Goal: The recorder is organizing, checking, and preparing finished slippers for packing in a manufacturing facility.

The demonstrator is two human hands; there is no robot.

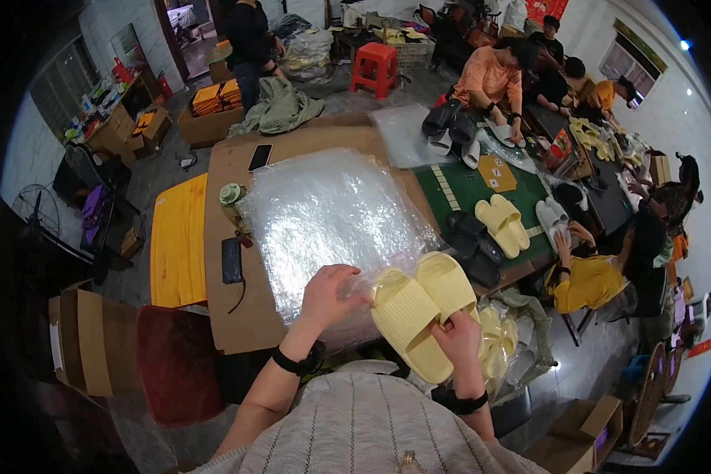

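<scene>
A pair of pale yellow slippers [407,314] is in my right hand [460,341], whose fingers and thumb grip them at the foot openings. The toe ends point away from me, over the near right edge of the table. At their upper left, my left hand [329,295] is curved around the edge of a clear plastic bag [361,283], thumb and fingers somewhat apart. The thin film is hard to trace there, and how far it reaches around the slippers cannot be made out. Beneath lies a broad stack of clear plastic bags [332,213].
On the brown table cover [227,316] lie a phone [261,157], a jar [232,194] and a dark pouch [231,261]. Black slippers [475,246] and another yellow pair [502,225] rest on the green mat. More yellow slippers [498,340] fill a sack at right. Several people sit beyond.
</scene>
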